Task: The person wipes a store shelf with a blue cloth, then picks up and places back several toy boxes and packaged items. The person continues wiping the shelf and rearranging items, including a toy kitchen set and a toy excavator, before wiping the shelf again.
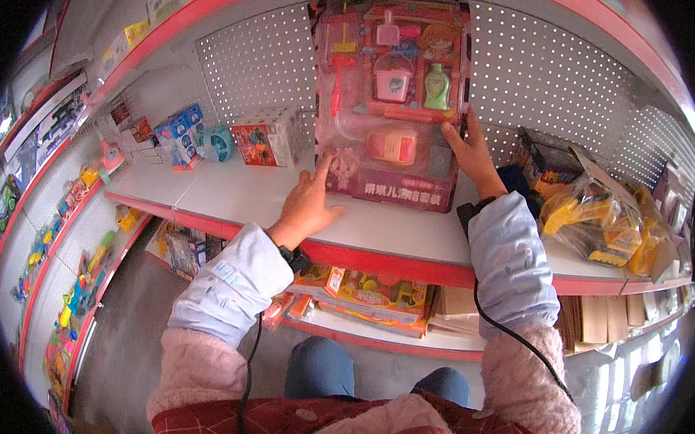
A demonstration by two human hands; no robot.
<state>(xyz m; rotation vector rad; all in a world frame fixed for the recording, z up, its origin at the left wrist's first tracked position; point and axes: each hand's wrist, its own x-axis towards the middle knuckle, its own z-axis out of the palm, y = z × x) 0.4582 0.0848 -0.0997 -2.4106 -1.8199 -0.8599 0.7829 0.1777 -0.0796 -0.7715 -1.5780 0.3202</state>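
Note:
A tall boxed toy cleaning set [391,111] stands upright on the white shelf [238,197], close to the perforated back panel. Its clear front shows a small bucket, a green bottle, a brush and a dustpan. My right hand [475,158] holds the package by its right edge, thumb on the front and fingers along the side. At the lower left corner is my left hand [308,206], its index finger against the package or just beside it. The thumb of that hand is spread away, and nothing lies in its palm.
Left of the set stand a red-and-white box [266,136], a teal toy [214,143] and a blue box [179,134]. Bagged yellow toy vehicles [600,219] and a dark box [548,159] occupy the right. Below, a lower shelf [343,321] carries orange boxes [373,296] and cardboard [457,306].

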